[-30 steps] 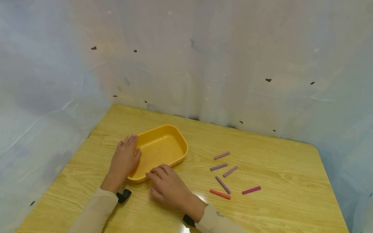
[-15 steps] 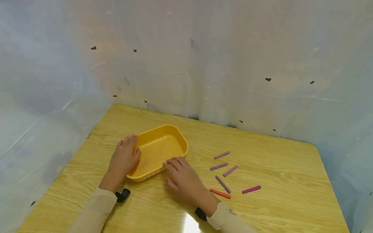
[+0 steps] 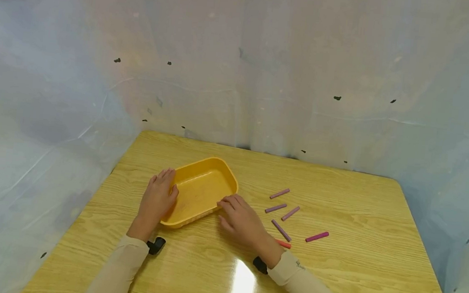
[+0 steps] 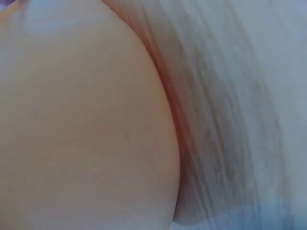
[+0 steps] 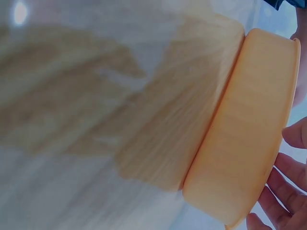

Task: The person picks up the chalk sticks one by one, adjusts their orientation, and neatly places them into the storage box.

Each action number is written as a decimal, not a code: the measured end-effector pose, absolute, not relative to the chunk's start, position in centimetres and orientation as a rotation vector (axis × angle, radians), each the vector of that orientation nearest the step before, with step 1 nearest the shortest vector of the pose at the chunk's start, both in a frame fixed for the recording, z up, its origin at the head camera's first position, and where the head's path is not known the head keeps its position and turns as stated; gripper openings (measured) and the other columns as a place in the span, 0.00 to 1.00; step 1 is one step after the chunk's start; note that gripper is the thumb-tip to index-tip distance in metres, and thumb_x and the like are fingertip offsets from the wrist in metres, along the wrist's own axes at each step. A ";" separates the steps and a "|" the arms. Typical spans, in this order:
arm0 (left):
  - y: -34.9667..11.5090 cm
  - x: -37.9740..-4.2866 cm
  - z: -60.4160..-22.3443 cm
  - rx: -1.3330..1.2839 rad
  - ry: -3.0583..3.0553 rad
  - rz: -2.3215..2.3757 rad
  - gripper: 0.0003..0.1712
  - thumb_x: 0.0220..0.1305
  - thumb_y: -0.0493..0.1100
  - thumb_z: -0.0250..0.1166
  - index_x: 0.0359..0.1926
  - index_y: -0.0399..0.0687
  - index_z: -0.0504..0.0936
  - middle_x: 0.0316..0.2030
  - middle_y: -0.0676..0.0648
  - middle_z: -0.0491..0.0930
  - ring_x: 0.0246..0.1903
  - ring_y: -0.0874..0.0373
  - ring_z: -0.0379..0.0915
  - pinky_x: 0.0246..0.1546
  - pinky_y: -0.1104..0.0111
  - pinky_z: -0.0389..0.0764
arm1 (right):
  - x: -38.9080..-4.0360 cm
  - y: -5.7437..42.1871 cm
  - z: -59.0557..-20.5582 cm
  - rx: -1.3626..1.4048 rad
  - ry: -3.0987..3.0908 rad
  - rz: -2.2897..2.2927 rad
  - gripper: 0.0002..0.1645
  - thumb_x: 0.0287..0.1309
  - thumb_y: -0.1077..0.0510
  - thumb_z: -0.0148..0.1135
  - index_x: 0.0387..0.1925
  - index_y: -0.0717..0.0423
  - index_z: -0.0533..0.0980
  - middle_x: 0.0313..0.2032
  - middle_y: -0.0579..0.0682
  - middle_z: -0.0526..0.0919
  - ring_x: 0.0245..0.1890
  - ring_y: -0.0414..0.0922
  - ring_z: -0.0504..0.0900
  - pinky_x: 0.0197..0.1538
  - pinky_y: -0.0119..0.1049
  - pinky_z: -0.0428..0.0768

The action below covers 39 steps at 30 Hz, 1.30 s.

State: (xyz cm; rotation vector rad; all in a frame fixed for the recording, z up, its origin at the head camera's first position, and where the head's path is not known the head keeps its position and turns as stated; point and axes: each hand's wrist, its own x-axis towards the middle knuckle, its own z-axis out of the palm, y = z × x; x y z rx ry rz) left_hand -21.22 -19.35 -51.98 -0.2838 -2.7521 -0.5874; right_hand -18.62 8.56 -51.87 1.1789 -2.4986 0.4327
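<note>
A yellow rectangular plastic tray (image 3: pixel 199 192) lies slantwise on the table, left of the middle in the head view. My left hand (image 3: pixel 157 200) holds its left end, the thumb over the rim and the fingers along the outside. At the near right side, my right hand (image 3: pixel 242 219) rests its loosely bent fingertips at the rim. In the right wrist view, the tray's outer wall (image 5: pixel 240 129) shows beside the right thumb and fingers (image 5: pixel 283 189). Skin (image 4: pixel 86 120) fills most of the left wrist view, hiding the left fingers.
Right of the tray lie several short thin sticks: mauve ones, such as this mauve stick (image 3: pixel 280 230), a magenta stick (image 3: pixel 317 236) and a coral stick (image 3: pixel 285 244), partly behind the right wrist. A pale sheet (image 3: pixel 282 76) stands behind the wooden table (image 3: pixel 359 208).
My right hand has slid rightward and away from me along the tray's near rim. The left hand stays at the left end, and the tray has hardly moved.
</note>
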 end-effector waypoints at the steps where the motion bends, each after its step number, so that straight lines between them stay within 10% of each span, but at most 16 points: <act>1: -19.3 -21.2 -52.0 -0.284 -2.755 -0.583 0.28 0.64 0.39 0.56 0.64 0.33 0.65 0.62 0.36 0.66 0.62 0.41 0.58 0.62 0.48 0.54 | -18.5 8.6 -51.9 1.177 -2.497 0.435 0.22 0.57 0.54 0.60 0.53 0.57 0.74 0.50 0.50 0.74 0.52 0.46 0.70 0.58 0.36 0.67; 39: -16.8 -22.3 -51.7 -0.460 -2.821 -0.661 0.27 0.66 0.41 0.56 0.64 0.40 0.68 0.64 0.42 0.64 0.66 0.47 0.54 0.65 0.50 0.48 | -12.8 8.8 -53.0 0.973 -2.540 0.598 0.20 0.59 0.53 0.56 0.52 0.53 0.76 0.47 0.46 0.75 0.48 0.44 0.70 0.55 0.36 0.67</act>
